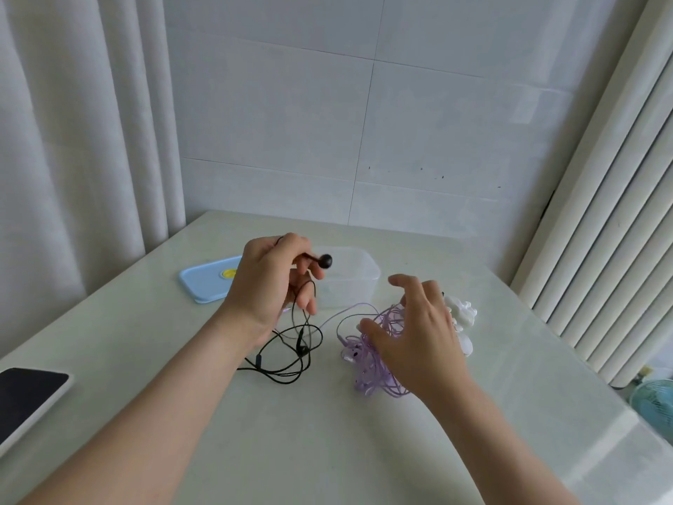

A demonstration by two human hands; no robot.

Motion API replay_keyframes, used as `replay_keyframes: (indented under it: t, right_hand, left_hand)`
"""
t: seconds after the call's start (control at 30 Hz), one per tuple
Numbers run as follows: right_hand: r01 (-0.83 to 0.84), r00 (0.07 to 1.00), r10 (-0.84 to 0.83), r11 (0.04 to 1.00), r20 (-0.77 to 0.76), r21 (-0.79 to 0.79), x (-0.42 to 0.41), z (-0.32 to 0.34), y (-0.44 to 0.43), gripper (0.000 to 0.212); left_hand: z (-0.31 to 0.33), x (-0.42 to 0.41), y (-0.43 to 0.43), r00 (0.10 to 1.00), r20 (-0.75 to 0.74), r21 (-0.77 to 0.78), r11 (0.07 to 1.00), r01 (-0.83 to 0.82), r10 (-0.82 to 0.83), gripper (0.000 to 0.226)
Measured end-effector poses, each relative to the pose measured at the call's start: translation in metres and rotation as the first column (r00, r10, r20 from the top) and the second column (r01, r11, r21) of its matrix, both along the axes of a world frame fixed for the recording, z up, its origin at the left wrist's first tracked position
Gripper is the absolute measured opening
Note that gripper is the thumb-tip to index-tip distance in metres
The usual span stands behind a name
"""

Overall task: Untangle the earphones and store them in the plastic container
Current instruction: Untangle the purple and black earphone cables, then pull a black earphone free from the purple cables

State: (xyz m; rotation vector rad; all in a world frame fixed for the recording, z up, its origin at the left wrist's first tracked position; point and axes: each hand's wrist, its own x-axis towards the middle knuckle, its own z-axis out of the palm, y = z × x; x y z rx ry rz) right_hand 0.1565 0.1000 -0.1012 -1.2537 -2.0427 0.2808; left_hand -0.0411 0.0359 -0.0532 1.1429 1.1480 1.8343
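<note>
The left hand (271, 282) is raised above the middle of the tabletop (327, 450), its fingers curled round the black earphones (296, 353). One earbud sticks out past the fingertips towards the right, and the rest of the black cable hangs from the hand and lies in loose loops on the tabletop below it.

The right hand (418, 329) is apart from the left, towards the right edge. Its fingers are spread and holding nothing, laid over a tangled heap of purple earphones (368, 359). I cannot tell whether it presses on the heap or only hovers. A bunch of white earphones (462, 315) lies just beyond that hand, nearer the right edge.

The clear plastic container (349, 282) stands open behind the hands, towards the far edge. Its blue lid (207, 282), marked with a yellow spot, lies flat beside it on the left. A phone (25, 399) lies screen up at the left edge, near the front corner.
</note>
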Motion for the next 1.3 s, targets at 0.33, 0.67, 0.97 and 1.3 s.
replay_keyframes:
  t: [0.33, 0.67, 0.97, 1.3]
  right_hand:
    - [0.085, 0.994, -0.049, 0.900, -0.094, 0.428, 0.000, 0.004, -0.002, 0.030]
    - [-0.402, 0.891, 0.454, 0.777, 0.011, 0.485, -0.033, 0.001, -0.039, 0.025]
    - [-0.519, 0.850, 0.514, 0.854, 0.114, 0.025, -0.050, -0.022, -0.047, 0.024]
    - [-0.444, 0.874, 0.457, 0.889, 0.164, -0.109, -0.041, -0.017, -0.044, 0.016]
  left_hand:
    - [-0.015, -0.021, -0.007, 0.744, -0.654, -0.108, 0.958, -0.267, 0.134, 0.045]
    - [-0.032, -0.032, 0.002, 0.205, -0.890, -0.417, 0.542, -0.729, -0.408, 0.029]
    - [-0.031, -0.021, -0.002, 0.223, -0.901, -0.418, 0.603, -0.680, -0.373, 0.024]
    - [-0.028, -0.021, 0.000, 0.207, -0.913, -0.398, 0.651, -0.646, -0.352, 0.028]
